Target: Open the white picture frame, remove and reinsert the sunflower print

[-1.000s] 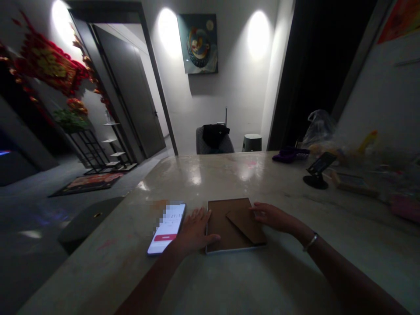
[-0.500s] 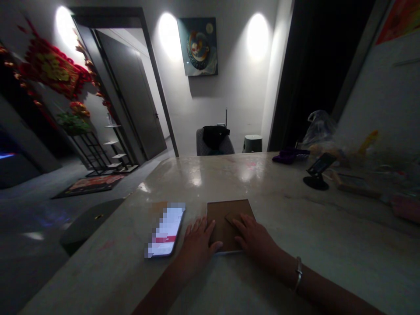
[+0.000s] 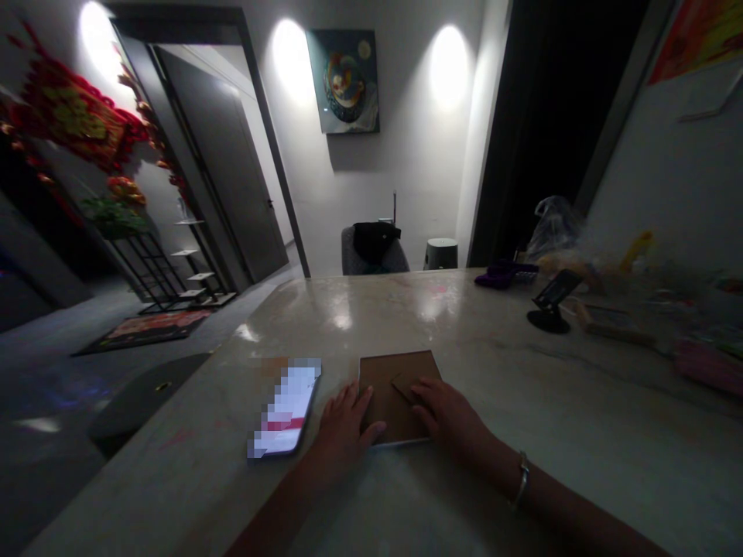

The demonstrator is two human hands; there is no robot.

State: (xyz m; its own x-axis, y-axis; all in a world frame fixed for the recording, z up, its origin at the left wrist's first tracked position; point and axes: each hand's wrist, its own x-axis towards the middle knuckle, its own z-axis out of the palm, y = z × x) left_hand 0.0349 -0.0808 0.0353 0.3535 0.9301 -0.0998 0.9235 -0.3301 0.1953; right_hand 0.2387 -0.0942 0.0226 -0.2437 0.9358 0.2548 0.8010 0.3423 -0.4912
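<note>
A square brown board [image 3: 386, 406] with a thin pale edge lies flat on the glossy marble table [image 3: 371, 325]. On its left edge rests my left hand [image 3: 344, 424], fingers spread, partly on the tabletop. My right hand [image 3: 450, 415] lies over the board's right side, fingers apart and slightly bent. A thin dark line or slender piece [image 3: 402, 388] shows on the board beside my right fingertips; which it is I cannot tell. Left of my left hand lies a lit phone [image 3: 289, 410], its screen blurred out.
At the right are a black phone stand [image 3: 551, 309], a purple item [image 3: 502, 275], a flat frame-like object [image 3: 615, 321], a clear plastic bag [image 3: 554, 224] and pink stuff [image 3: 708, 367]. A grey chair [image 3: 374, 251] stands beyond the far edge, a dark stool [image 3: 145, 398] at the left.
The whole view has shifted slightly, so things appear a little further left. Both hands remain on the board, and more of the thin dark line shows by my right fingertips.
</note>
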